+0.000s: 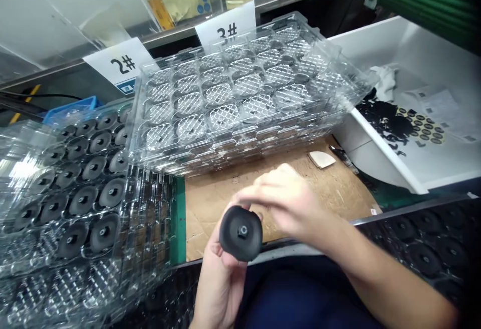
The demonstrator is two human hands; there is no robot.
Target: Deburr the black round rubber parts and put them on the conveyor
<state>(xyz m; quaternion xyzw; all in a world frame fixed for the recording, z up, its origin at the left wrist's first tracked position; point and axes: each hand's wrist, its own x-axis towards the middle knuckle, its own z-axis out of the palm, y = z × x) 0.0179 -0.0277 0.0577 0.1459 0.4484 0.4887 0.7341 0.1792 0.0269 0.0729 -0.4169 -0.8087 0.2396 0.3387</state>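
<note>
My left hand [227,264] is wrapped from below around a black round cup-shaped part [233,243] with a metal nut at its centre. The part's hollow face is turned up toward me. At its upper edge is my right hand [283,201], smeared by motion, its fingers bent and one reaching to the part's rim. Whether the right fingers grip anything cannot be made out. Beneath both hands lies a sheet of brown cardboard [205,214] on a green surface.
Stacked clear plastic trays [225,93] stand behind the cardboard. At left, another clear tray stack [146,219] holds several similar black parts [82,200]. A white bin [391,153] at right contains black scraps [391,121] and a sticker sheet. More black parts [424,259] lie at lower right.
</note>
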